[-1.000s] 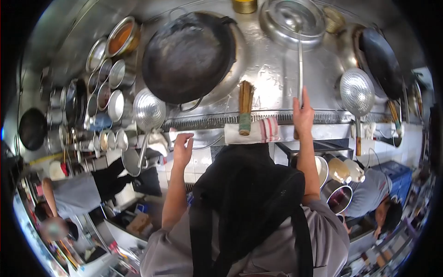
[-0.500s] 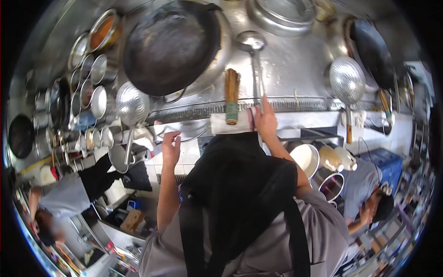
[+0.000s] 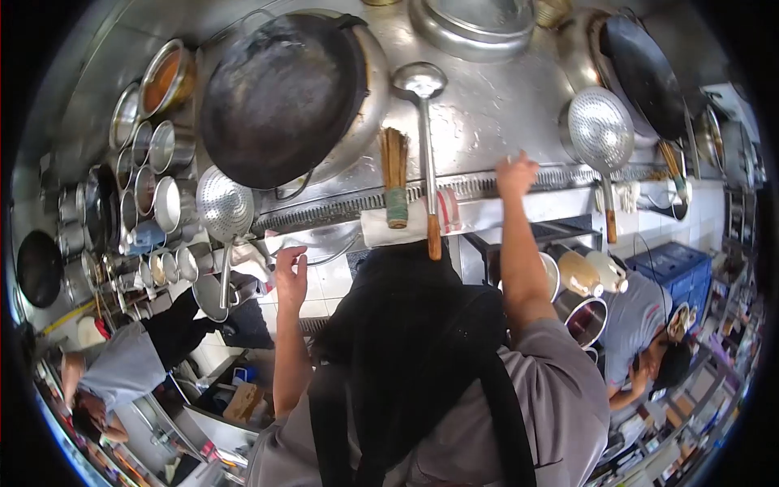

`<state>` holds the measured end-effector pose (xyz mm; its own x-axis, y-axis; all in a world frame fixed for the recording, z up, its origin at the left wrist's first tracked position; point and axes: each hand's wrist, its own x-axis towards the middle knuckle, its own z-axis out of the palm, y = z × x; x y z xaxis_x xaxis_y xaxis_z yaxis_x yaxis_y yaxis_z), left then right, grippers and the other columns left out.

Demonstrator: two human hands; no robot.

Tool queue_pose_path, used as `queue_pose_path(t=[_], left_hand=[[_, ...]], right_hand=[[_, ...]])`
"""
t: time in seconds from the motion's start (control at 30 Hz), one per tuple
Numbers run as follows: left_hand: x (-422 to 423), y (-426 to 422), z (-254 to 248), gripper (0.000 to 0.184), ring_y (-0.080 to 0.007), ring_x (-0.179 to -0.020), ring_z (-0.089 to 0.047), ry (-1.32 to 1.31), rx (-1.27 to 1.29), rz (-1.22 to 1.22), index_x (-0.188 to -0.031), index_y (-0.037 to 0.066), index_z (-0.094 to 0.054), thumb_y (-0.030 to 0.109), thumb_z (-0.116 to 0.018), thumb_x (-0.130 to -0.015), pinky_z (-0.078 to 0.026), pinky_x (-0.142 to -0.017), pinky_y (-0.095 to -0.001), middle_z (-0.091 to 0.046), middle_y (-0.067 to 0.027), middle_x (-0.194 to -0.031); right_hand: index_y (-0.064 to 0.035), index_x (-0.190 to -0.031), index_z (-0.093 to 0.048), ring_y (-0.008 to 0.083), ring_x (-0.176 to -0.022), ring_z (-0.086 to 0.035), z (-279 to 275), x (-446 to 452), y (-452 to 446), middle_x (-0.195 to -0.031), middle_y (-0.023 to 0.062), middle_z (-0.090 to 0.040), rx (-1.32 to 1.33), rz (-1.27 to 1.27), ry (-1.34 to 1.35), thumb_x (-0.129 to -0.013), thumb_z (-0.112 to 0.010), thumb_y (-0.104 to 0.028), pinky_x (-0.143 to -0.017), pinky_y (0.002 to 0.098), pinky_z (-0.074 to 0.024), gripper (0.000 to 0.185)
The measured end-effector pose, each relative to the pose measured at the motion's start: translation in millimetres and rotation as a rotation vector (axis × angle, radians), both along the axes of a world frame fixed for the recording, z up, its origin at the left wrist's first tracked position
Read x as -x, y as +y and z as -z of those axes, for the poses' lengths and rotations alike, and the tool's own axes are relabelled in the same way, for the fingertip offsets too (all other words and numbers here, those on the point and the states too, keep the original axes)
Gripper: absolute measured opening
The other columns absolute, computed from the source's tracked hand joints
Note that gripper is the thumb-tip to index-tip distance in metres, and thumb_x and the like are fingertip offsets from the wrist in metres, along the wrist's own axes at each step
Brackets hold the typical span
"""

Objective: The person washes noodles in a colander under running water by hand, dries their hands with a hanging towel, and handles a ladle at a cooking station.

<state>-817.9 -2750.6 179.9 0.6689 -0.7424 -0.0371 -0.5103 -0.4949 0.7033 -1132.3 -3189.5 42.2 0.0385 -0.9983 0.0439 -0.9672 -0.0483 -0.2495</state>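
Note:
My right hand is over the front of the steel stove top, above the slotted drain strip. Its fingers are slightly bent and apart, with nothing visible in them. To its left lies a ladle, bowl toward the back, its wooden handle end across a folded white towel with red stripes. A bamboo wok brush with a green-bound grip rests beside the ladle on that towel. My left hand hovers in front of the stove edge, loosely bent and holding nothing, below the large dark wok.
One perforated strainer is at left, another at right near a second wok. Several metal pots crowd the left side. A lidded steel pot stands behind. Co-workers stand at left and right.
My right hand has moved right, away from the ladle's handle, which now lies uncovered over the towel. My left hand stays about where it was. The view has shifted slightly.

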Motion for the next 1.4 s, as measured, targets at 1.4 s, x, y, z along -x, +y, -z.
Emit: queue_pose_path(t=[1.4], left_hand=[[-16,-1,-4,0.018,-0.0301,-0.095,-0.061,-0.031,-0.021,-0.057,-0.106,0.004,-0.066,0.001,-0.062,-0.089,-0.05,-0.081,-0.0376,-0.064,-0.0137,-0.104]], right_hand=[[-0.0007,-0.111,-0.057,0.02,-0.076,-0.062,-1,5,-44,-0.086,0.0099,-0.064,-0.758,0.109,-1.036,-0.084,-0.063,-0.009,-0.071,0.0351,-0.0512,0.029]])
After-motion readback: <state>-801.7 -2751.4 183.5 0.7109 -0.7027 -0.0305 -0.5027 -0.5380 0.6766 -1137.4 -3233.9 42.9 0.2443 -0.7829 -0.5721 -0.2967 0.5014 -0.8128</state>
